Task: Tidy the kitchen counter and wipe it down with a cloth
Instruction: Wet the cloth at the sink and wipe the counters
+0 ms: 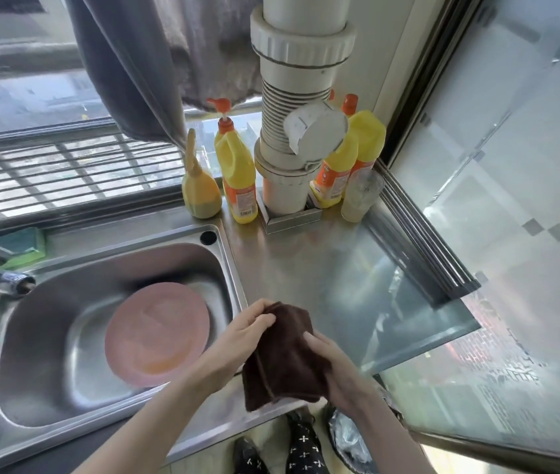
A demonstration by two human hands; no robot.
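While both hands grip it, the brown cloth (283, 354) hangs folded over the front edge of the steel worktop (313, 268), its long axis running from its top corner, away from the person, down toward its loose lower edge near the person's body. The left hand (249, 328) pinches the cloth's upper left corner, thumb and fingers closed on the fabric. The right hand (331, 362) wraps around the cloth's right side, fingers curled onto it, so the cloth lies between the two hands and partly beneath the right palm.

Left of the left hand, a pink plate (157, 333) lies in the sink (49, 354). Beyond both hands, at the back of the worktop, yellow bottles (237, 176) with orange caps stand around a white pipe (292, 114); their orange labels carry writing too blurred to read. A cloudy glass (360, 196) stands just right of the bottles, and a yellow squeeze bottle (200, 189) just left of them. A green sponge (25, 246) rests behind the sink, far left of the hands.
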